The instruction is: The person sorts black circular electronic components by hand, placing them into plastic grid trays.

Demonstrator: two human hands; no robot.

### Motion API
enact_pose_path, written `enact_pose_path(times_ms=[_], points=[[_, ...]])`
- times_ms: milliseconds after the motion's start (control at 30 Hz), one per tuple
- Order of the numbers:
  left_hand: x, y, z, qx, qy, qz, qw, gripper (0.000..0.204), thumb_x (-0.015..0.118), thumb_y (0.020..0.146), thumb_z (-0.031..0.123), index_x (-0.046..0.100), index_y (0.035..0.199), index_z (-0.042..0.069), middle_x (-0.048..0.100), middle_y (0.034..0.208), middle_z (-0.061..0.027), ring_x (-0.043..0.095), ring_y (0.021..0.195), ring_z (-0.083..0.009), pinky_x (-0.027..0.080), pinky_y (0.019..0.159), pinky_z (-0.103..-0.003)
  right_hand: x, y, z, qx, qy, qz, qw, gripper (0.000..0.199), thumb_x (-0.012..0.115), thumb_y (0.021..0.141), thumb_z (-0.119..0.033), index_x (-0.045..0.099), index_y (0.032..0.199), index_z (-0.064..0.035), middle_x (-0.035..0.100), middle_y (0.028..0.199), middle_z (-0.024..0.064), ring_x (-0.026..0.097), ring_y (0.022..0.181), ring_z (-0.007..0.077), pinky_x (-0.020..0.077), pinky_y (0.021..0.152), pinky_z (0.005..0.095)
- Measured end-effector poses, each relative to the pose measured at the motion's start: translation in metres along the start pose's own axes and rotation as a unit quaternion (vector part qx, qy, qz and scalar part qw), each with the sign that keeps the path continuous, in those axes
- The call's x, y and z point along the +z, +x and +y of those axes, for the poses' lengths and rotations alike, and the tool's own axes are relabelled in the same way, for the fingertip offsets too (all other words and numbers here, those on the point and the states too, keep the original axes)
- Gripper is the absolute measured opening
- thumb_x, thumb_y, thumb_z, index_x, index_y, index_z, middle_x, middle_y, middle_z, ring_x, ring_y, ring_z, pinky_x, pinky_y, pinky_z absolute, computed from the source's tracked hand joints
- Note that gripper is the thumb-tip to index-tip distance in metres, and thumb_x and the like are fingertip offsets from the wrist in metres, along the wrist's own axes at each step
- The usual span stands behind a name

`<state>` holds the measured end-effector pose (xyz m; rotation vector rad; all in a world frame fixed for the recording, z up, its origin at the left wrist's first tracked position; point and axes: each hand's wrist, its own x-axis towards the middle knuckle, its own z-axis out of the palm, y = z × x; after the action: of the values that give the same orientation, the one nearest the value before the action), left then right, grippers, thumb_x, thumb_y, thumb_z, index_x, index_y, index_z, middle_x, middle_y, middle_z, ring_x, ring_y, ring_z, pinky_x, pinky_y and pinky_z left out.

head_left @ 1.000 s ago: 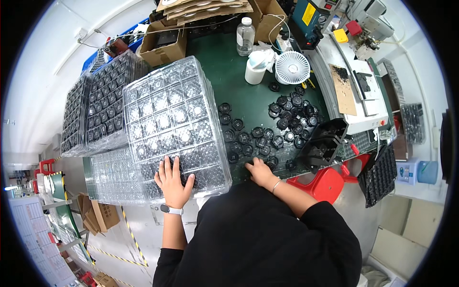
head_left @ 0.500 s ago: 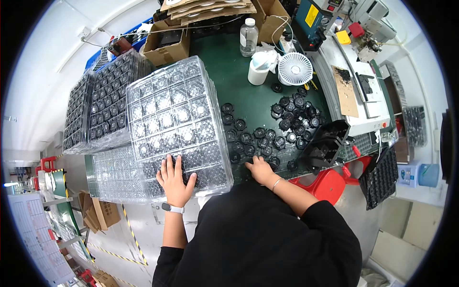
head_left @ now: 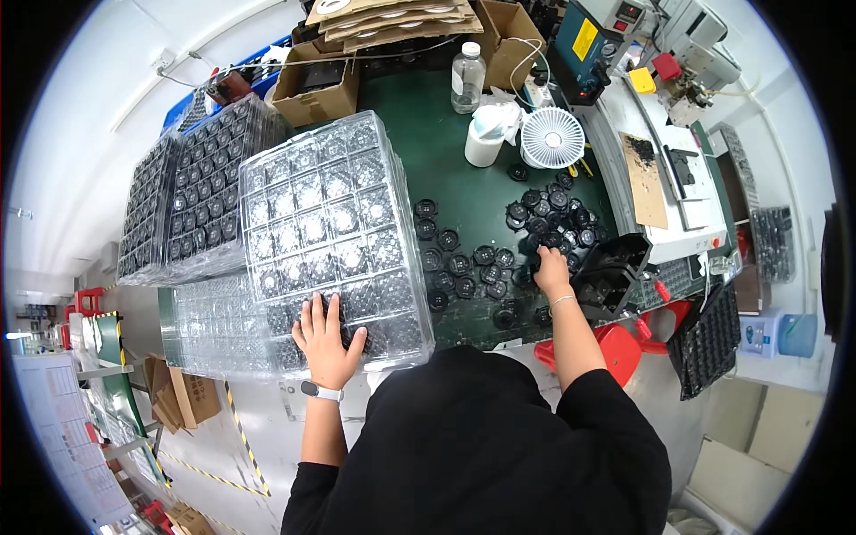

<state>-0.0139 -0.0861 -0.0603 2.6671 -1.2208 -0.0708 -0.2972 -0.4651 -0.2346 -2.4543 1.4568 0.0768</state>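
Head: left hand (head_left: pixel 328 349) on tray (head_left: pixel 326 218); right (head_left: pixel 551 270) at parts (head_left: pixel 558 200)

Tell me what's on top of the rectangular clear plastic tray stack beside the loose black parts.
The bare left hand rests, fingers spread, on the near end of the clear plastic tray stack. What the hand covers cannot be seen.

Black round parts (head_left: pixel 559 200) crowd ahead of the fingers (head_left: pixel 543 259) of the right hand (head_left: pixel 554 274); a black housing (head_left: pixel 613 271) blocks their right. Farther ahead-left, bare green tabletop (head_left: pixel 428 160) opens beside the clear tray stack (head_left: pixel 321 205); room beneath the fingers is probably tight, though hidden
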Motion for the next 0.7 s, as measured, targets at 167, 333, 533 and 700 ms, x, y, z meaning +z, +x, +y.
enact_pose_path(times_ms=[167,333,533,700], points=[[0.000,-0.003,-0.002,-0.006,-0.002,0.003,1.000,0.075,0.068,0.083,0.040,0.044,0.148,0.010,0.032,0.158,-0.0191,0.027,0.145,-0.0401,0.014,0.115,-0.059,-0.026,-0.004,-0.020,0.015,-0.018,-0.022,0.999,0.052,0.077,0.068,-0.009,0.061,0.117,-0.0083,0.061,0.111,0.0186,0.060,0.104,0.0417,0.0530,0.089,0.0486],[0.001,-0.002,-0.003,-0.003,0.005,0.001,1.000,0.076,0.068,0.083,0.040,0.044,0.148,0.010,0.033,0.158,-0.0191,0.027,0.145,-0.0401,0.014,0.115,-0.058,-0.037,-0.041,-0.052,-0.047,0.129,0.086,0.987,0.054,0.078,0.065,-0.015,0.059,0.114,-0.0025,0.061,0.108,0.0204,0.061,0.102,0.0421,0.0533,0.087,0.0479],[0.001,0.000,-0.003,0.001,0.013,0.008,1.000,0.075,0.066,0.083,0.046,0.046,0.147,0.011,0.035,0.157,-0.0203,0.030,0.143,-0.0422,0.015,0.114,-0.061,0.005,-0.067,-0.096,0.006,0.084,-0.064,0.994,0.056,0.079,0.067,-0.019,0.055,0.114,-0.0019,0.062,0.103,0.0242,0.065,0.095,0.0423,0.0566,0.081,0.0480],[0.002,0.002,-0.001,-0.002,0.005,-0.001,1.000,0.076,0.068,0.083,0.041,0.044,0.148,0.010,0.032,0.159,-0.0186,0.027,0.145,-0.0399,0.014,0.115,-0.058,0.018,-0.053,-0.098,-0.054,0.036,-0.038,0.997,0.060,0.081,0.068,-0.025,0.056,0.116,0.0000,0.065,0.106,0.0275,0.066,0.094,0.0440,0.0549,0.085,0.0487]])
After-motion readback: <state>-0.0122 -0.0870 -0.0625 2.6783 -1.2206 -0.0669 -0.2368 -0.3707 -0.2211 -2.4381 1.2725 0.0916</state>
